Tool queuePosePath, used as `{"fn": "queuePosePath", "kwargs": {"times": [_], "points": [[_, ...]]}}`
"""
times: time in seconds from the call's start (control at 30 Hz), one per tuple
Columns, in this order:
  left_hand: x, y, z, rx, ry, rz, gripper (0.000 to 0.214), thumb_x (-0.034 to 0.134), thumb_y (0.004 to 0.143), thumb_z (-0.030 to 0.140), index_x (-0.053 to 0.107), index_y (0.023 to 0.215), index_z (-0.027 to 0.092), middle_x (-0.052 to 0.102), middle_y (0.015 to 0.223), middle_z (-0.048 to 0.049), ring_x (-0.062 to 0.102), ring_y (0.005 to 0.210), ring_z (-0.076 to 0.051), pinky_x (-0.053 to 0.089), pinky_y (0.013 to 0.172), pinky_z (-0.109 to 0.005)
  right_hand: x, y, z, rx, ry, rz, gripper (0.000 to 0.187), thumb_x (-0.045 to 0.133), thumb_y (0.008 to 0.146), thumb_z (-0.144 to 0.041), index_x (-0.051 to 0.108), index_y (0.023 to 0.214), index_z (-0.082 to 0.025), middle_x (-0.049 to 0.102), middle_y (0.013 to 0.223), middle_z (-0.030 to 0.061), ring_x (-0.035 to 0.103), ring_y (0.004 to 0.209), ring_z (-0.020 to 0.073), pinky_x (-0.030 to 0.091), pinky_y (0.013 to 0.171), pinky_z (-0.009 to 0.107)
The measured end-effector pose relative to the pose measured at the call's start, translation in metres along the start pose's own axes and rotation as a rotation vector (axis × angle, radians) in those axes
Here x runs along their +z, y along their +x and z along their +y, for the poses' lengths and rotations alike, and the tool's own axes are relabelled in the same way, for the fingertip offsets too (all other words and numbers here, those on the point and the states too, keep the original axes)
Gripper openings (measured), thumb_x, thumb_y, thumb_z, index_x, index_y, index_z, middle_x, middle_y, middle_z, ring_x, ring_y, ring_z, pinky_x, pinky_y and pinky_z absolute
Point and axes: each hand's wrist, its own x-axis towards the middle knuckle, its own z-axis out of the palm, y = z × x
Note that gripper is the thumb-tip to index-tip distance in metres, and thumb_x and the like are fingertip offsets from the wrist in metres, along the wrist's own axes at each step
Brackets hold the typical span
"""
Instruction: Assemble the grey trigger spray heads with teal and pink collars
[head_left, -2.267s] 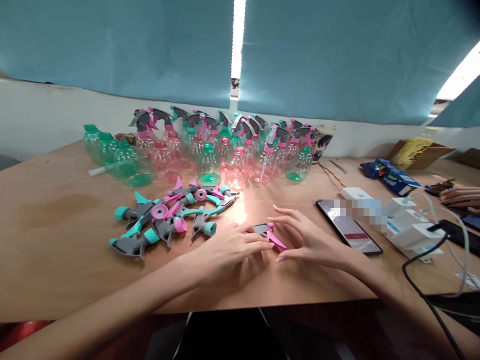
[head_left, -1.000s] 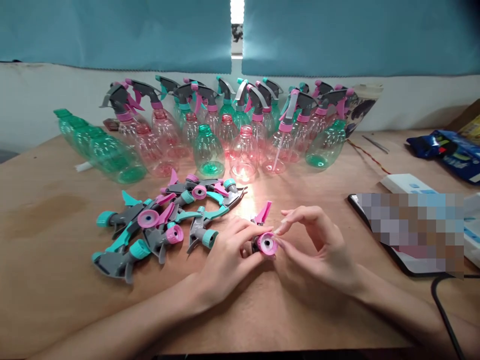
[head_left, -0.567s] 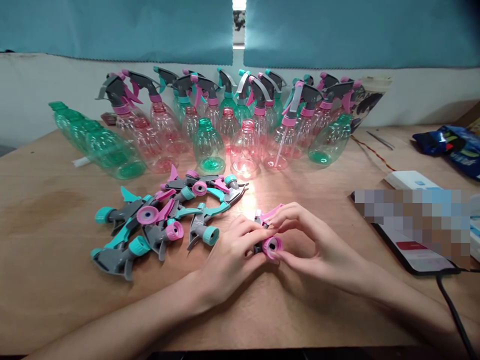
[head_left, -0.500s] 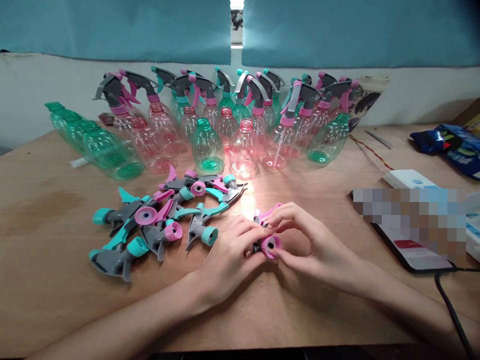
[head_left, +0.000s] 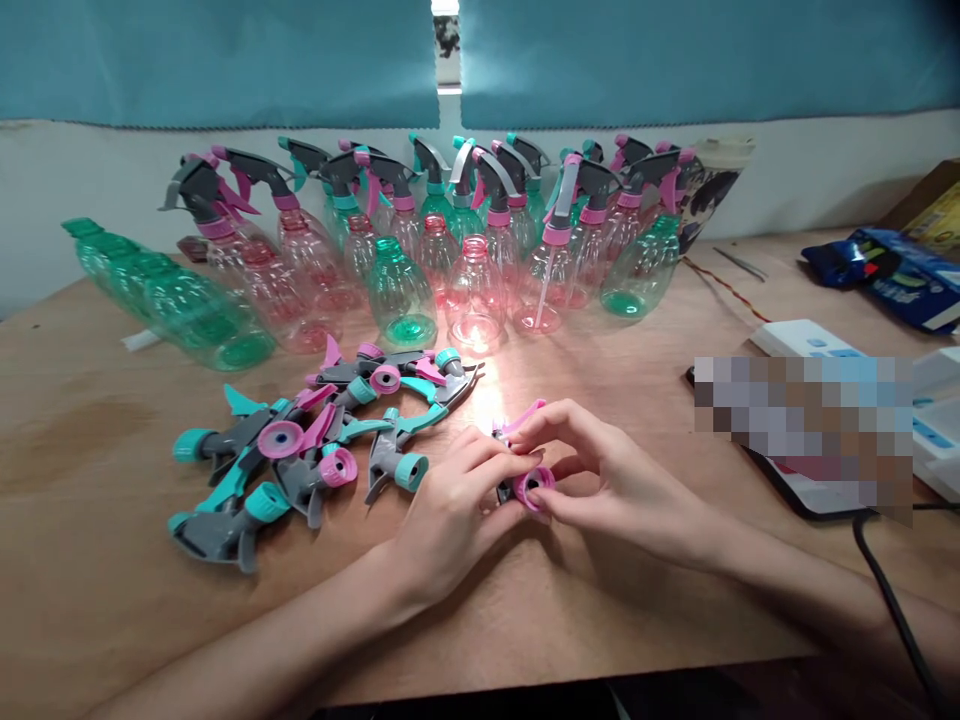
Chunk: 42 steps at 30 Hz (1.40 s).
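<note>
Both hands hold one grey-and-pink trigger spray head (head_left: 534, 487) low over the table, its pink collar facing me. My left hand (head_left: 457, 510) is closed round the grey body, which its fingers mostly hide. My right hand (head_left: 600, 480) pinches the pink collar, with the thumb at its opening. To the left lies a pile of loose spray heads (head_left: 300, 490) in grey with pink or turquoise parts. Behind them stand a green bottle (head_left: 403, 300) and a pink bottle (head_left: 475, 300), both without spray heads.
Several bottles fitted with spray heads (head_left: 556, 236) stand in rows along the wall. Green bottles (head_left: 217, 320) line up at the left. On the right are a blurred-out phone (head_left: 814, 492), a white power strip (head_left: 795, 340), a black cable (head_left: 885, 580) and a blue packet (head_left: 892, 270).
The view has shifted slightly, moving the scene left. My right thumb has moved up onto the opening of the pink collar. Both hands keep hold of the spray head.
</note>
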Motion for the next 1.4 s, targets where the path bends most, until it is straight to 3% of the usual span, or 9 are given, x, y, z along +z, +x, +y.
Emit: {"fn": "queuePosePath", "kwargs": {"times": [0.23, 0.4, 0.83, 1.07, 1.4], "points": [[0.002, 0.002, 0.001, -0.002, 0.026, 0.014, 0.015, 0.063, 0.081, 0.010, 0.064, 0.095, 0.017, 0.063, 0.091, -0.0037, 0.057, 0.085, -0.017, 0.048, 0.075, -0.028, 0.008, -0.004, 0.002, -0.107, -0.121, 0.084, 0.045, 0.056, 0.073, -0.001, 0.049, 0.113, -0.022, 0.055, 0.114, 0.0065, 0.062, 0.095, 0.0182, 0.060, 0.073, 0.031], [0.000, 0.001, 0.001, 0.018, 0.064, 0.015, 0.014, 0.068, 0.080, 0.014, 0.062, 0.092, 0.017, 0.061, 0.085, -0.0021, 0.054, 0.079, -0.016, 0.047, 0.072, -0.027, 0.009, -0.003, 0.007, -0.231, -0.174, 0.131, 0.041, 0.053, 0.076, 0.000, 0.049, 0.111, -0.021, 0.056, 0.105, 0.0047, 0.062, 0.090, 0.0165, 0.058, 0.073, 0.031], [0.000, 0.001, 0.001, -0.012, -0.013, -0.017, 0.019, 0.069, 0.080, 0.015, 0.066, 0.099, 0.014, 0.061, 0.088, -0.0037, 0.053, 0.079, -0.015, 0.046, 0.068, -0.024, -0.008, 0.002, -0.001, 0.087, 0.200, -0.115, 0.030, 0.059, 0.082, -0.010, 0.050, 0.106, -0.025, 0.050, 0.104, 0.0001, 0.059, 0.081, 0.0094, 0.054, 0.072, 0.025], [0.003, 0.000, -0.002, 0.019, 0.003, 0.003, 0.022, 0.067, 0.082, 0.014, 0.066, 0.104, 0.015, 0.061, 0.091, -0.0047, 0.054, 0.083, -0.016, 0.047, 0.073, -0.028, -0.003, 0.001, 0.002, 0.061, 0.150, -0.074, 0.031, 0.059, 0.082, -0.009, 0.050, 0.106, -0.024, 0.049, 0.109, 0.0009, 0.060, 0.087, 0.0110, 0.055, 0.075, 0.026], [0.002, 0.000, 0.000, -0.013, 0.018, -0.014, 0.019, 0.064, 0.081, 0.010, 0.063, 0.098, 0.018, 0.063, 0.094, -0.0040, 0.056, 0.087, -0.019, 0.048, 0.080, -0.033, 0.009, -0.004, 0.004, -0.089, -0.063, 0.027, 0.052, 0.050, 0.068, 0.007, 0.047, 0.109, -0.024, 0.049, 0.107, 0.0022, 0.056, 0.091, 0.0148, 0.055, 0.077, 0.029]]}}
